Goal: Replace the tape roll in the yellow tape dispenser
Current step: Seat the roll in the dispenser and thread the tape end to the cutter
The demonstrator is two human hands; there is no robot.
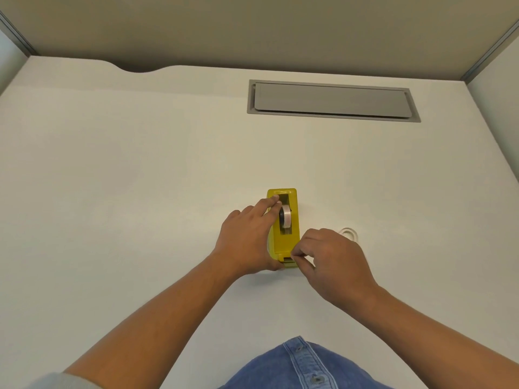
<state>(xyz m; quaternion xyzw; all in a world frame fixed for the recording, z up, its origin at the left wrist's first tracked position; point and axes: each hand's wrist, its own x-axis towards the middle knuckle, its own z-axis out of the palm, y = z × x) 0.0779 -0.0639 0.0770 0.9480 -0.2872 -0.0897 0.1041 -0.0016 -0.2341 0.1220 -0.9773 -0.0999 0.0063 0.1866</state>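
The yellow tape dispenser (284,242) lies on the white desk (140,192), its cutter end toward me. A tape roll (286,216) on a dark core sits in its slot. My left hand (247,240) grips the dispenser's left side, with the fingers reaching over the top beside the roll. My right hand (334,262) pinches with thumb and forefinger at the cutter end, apparently on the tape's end; the tape itself is too thin to make out. A second, clear roll or empty core (349,233) lies flat on the desk just beyond my right hand.
A grey cable flap (332,101) is set flush into the desk at the back right. Partition walls close the desk at the back and on both sides. My blue denim shirt (303,366) shows at the bottom.
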